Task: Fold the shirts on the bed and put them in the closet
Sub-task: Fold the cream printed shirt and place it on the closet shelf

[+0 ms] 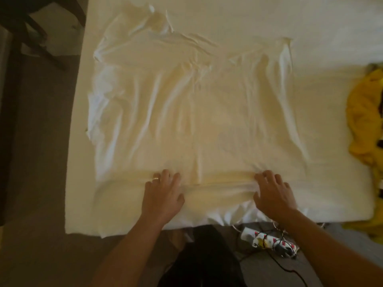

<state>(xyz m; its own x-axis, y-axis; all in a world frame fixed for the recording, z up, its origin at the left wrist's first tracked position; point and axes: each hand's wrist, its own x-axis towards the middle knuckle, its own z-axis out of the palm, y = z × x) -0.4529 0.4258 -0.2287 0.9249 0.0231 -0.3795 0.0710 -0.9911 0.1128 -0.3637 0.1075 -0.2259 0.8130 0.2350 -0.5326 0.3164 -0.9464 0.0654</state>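
Observation:
A white shirt lies spread flat and wrinkled on the white bed, its collar at the far end and its hem near me. My left hand rests on the cloth at the near hem, left of centre, fingers bent with the tips pressing into a fold. My right hand lies on the same fold further right, fingers likewise bent onto the fabric. A ridge of bunched cloth runs between the two hands. A yellow garment lies crumpled at the bed's right edge.
A power strip with tangled cables sits on the floor just below the bed's near edge. A dark wooden chair stands on the floor at the far left. Carpet runs along the bed's left side.

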